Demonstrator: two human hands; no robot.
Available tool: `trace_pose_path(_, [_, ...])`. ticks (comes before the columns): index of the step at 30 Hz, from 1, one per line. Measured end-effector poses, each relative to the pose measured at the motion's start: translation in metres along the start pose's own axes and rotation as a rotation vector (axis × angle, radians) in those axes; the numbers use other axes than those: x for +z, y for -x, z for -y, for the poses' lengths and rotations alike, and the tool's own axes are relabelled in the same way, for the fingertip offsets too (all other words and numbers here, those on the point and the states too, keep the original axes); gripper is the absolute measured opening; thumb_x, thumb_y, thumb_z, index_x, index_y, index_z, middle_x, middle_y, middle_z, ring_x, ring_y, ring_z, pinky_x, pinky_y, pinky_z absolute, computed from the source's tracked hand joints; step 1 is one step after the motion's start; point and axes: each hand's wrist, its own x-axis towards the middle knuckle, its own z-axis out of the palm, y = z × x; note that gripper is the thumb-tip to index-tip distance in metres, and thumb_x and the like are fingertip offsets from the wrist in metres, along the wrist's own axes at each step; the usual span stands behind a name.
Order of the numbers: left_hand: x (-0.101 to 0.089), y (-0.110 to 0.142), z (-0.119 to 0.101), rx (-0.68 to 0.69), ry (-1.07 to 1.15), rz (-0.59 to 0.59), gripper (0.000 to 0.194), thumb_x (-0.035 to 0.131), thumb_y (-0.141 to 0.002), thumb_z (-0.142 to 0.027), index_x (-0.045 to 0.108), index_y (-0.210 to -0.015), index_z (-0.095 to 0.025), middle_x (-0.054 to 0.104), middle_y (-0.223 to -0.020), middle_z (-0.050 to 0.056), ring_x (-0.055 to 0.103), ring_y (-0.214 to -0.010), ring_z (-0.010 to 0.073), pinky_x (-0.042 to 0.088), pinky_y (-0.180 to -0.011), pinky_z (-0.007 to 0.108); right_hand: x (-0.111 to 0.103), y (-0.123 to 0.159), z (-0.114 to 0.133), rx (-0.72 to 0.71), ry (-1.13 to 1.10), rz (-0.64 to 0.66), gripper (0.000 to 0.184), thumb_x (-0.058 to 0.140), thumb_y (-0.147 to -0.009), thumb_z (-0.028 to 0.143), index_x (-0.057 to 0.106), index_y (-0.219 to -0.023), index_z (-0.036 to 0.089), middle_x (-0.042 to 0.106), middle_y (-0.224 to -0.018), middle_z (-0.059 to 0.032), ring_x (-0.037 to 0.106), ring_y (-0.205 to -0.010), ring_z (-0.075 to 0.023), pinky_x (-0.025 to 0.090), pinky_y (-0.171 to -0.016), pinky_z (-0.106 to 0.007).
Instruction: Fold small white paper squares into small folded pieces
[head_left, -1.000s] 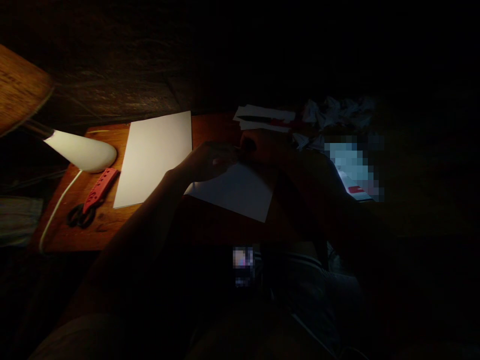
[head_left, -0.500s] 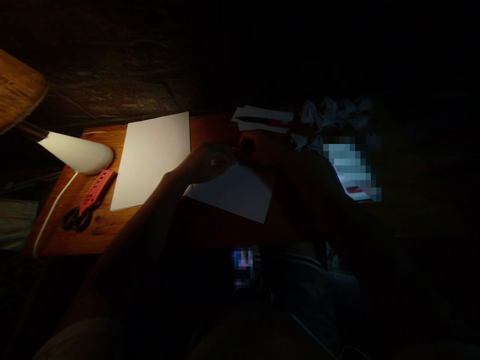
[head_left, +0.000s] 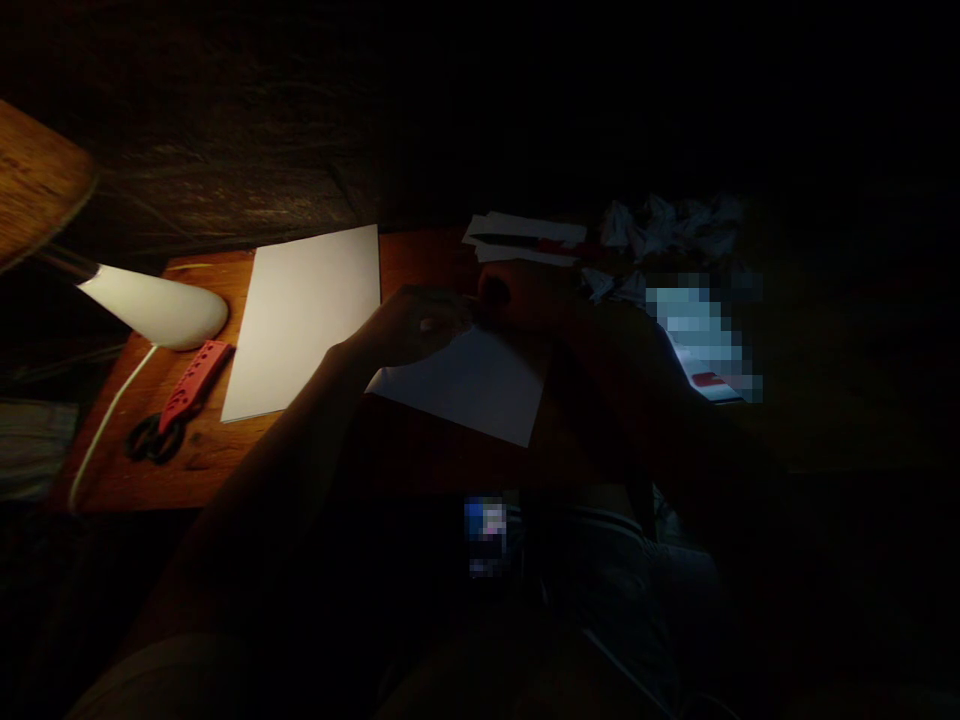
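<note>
My left hand (head_left: 424, 322) and my right hand (head_left: 517, 292) meet over the upper edge of a white sheet of paper (head_left: 469, 390), which lies slanted on the wooden table. The fingers of both hands are closed, fingertips close together. Deep shadow hides what is pinched between them. The sheet's left corner curls up slightly below my left hand. Just beyond my right hand, a dark blade with a red handle (head_left: 555, 246) rests on several white paper strips (head_left: 517, 225).
A stack of white paper (head_left: 307, 320) lies left, near a lamp (head_left: 161, 305) and scissors with a pink cover (head_left: 196, 385). White crumpled or folded paper pieces (head_left: 660, 228) sit at the back right, above a glowing blurred screen (head_left: 697, 340). A second lit screen (head_left: 486, 535) is below the table edge.
Both hands stay in almost the same place, with only a slight shift of the left fingers. The paper and the other things have not visibly moved.
</note>
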Motion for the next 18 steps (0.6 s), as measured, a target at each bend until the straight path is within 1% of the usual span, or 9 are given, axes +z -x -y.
trace_pose_path(6, [0.0010, -0.0007, -0.0011, 0.017, 0.014, -0.023, 0.018, 0.071, -0.102, -0.026, 0.089, -0.102, -0.022, 0.093, -0.118, 0.008, 0.090, -0.116, 0.0258, 0.071, -0.097, 0.034, -0.0025, 0.0013, -0.0004, 0.002, 0.020, 0.008, 0.027, 0.085, -0.099, 0.045, 0.079, -0.105, 0.019, 0.085, -0.112, -0.0093, 0.069, -0.092, -0.0206, 0.042, -0.080, -0.032])
trace_pose_path(10, [0.0005, -0.0010, -0.0021, 0.010, 0.008, -0.014, 0.019, 0.071, -0.101, -0.026, 0.090, -0.104, -0.023, 0.093, -0.119, 0.008, 0.090, -0.119, 0.0258, 0.070, -0.097, 0.032, -0.0044, 0.0021, -0.0027, -0.004, 0.028, 0.024, 0.025, 0.083, -0.099, 0.041, 0.081, -0.109, 0.019, 0.086, -0.112, -0.0083, 0.068, -0.090, -0.0201, 0.041, -0.079, -0.032])
trace_pose_path(13, [-0.0004, -0.0012, -0.0022, 0.013, 0.007, -0.010, 0.019, 0.070, -0.101, -0.025, 0.090, -0.103, -0.023, 0.093, -0.118, 0.007, 0.090, -0.119, 0.0251, 0.070, -0.098, 0.032, -0.0027, 0.0010, -0.0048, -0.003, 0.022, 0.015, 0.025, 0.084, -0.097, 0.042, 0.080, -0.108, 0.020, 0.086, -0.111, -0.0076, 0.068, -0.090, -0.0200, 0.041, -0.078, -0.032])
trace_pose_path(18, [0.0002, -0.0014, 0.0000, 0.035, -0.020, 0.013, 0.019, 0.070, -0.100, -0.022, 0.088, -0.105, -0.025, 0.092, -0.119, 0.005, 0.089, -0.116, 0.0245, 0.068, -0.101, 0.035, 0.0013, -0.0019, -0.0031, -0.010, 0.008, 0.013, 0.019, 0.081, -0.098, 0.035, 0.078, -0.107, 0.019, 0.085, -0.111, -0.0083, 0.069, -0.091, -0.0201, 0.043, -0.079, -0.031])
